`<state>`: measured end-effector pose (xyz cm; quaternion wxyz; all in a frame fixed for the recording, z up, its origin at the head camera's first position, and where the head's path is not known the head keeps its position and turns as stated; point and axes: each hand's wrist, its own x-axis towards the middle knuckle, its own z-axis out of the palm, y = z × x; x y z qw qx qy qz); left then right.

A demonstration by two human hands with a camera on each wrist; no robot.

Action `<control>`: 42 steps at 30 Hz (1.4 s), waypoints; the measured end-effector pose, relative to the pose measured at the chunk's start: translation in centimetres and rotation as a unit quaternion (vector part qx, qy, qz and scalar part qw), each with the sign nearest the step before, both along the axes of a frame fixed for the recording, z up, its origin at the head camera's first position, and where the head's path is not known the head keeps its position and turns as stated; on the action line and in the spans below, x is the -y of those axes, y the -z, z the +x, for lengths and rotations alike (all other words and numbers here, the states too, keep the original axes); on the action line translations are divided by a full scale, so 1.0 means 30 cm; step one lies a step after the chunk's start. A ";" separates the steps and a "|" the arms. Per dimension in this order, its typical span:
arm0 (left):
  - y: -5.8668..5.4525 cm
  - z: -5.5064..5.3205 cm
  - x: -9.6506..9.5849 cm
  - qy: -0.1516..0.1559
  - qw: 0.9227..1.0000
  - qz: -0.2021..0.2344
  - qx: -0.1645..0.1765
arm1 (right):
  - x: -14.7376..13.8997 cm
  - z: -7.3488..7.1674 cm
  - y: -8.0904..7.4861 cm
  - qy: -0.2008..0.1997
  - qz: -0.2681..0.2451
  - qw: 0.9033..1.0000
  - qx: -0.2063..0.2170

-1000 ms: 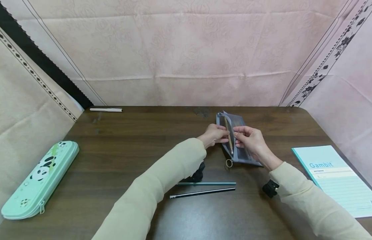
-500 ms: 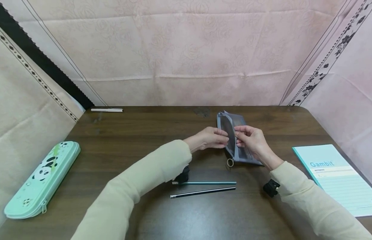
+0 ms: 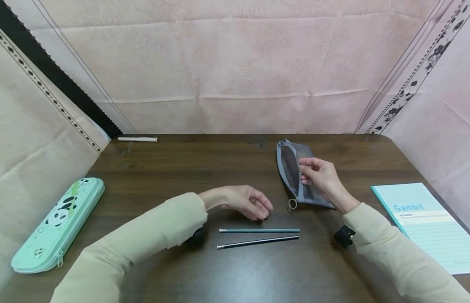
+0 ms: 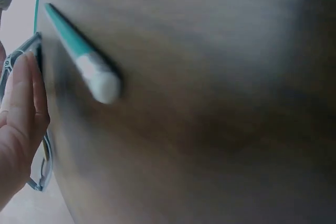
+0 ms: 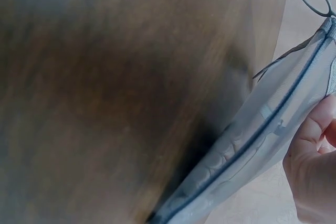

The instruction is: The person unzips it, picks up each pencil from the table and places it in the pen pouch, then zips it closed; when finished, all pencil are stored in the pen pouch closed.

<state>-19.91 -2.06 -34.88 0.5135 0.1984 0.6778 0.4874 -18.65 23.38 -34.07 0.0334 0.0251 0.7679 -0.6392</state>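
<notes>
In the head view my right hand [image 3: 321, 176] pinches the near edge of a grey-blue mesh zip pencil pouch [image 3: 308, 195], whose mouth gapes toward the left. A ring pull [image 3: 292, 203] hangs at its front corner. The pouch's mesh side and dark zip line show close up in the right wrist view. My left hand [image 3: 246, 202], empty with loosely bent fingers, hovers just behind two pencils on the table. The teal pencil [image 3: 259, 230] lies behind the black pencil [image 3: 257, 242]. In the left wrist view the teal pencil's white eraser end [image 4: 106, 86] points toward the camera.
A mint panda pencil case [image 3: 58, 227] lies at the left edge of the wooden table [image 3: 174, 164]. At the right is a mint and white notebook [image 3: 428, 227] marked "Gambit". A slim white pen [image 3: 138, 139] lies at the back left, before the cloth backdrop [image 3: 239, 63].
A gold-coloured pencil held by my left hand at the pouch mouth has gone out of sight into the pouch. My left hand has drawn back left and nearer, over the pencils.
</notes>
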 end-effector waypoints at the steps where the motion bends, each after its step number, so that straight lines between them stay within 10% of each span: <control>1: 0.004 0.004 0.010 0.001 1.000 -0.001 -0.004 | -0.001 0.000 0.001 0.000 0.000 1.000 0.000; 12: 0.044 0.037 0.057 0.018 0.996 -0.002 -0.085 | -0.004 0.002 0.005 0.002 -0.002 1.000 0.003; 25: 0.062 0.048 0.053 0.068 0.973 -0.008 -0.222 | 0.000 0.003 0.000 0.003 0.005 1.000 0.003; 34: 0.044 0.070 0.037 0.096 0.935 -0.030 -0.341 | -0.002 0.003 -0.004 0.000 0.005 1.000 0.002; 42: 0.029 0.065 0.050 0.125 0.932 -0.035 -0.339 | 0.005 0.005 -0.001 -0.003 0.007 1.000 0.001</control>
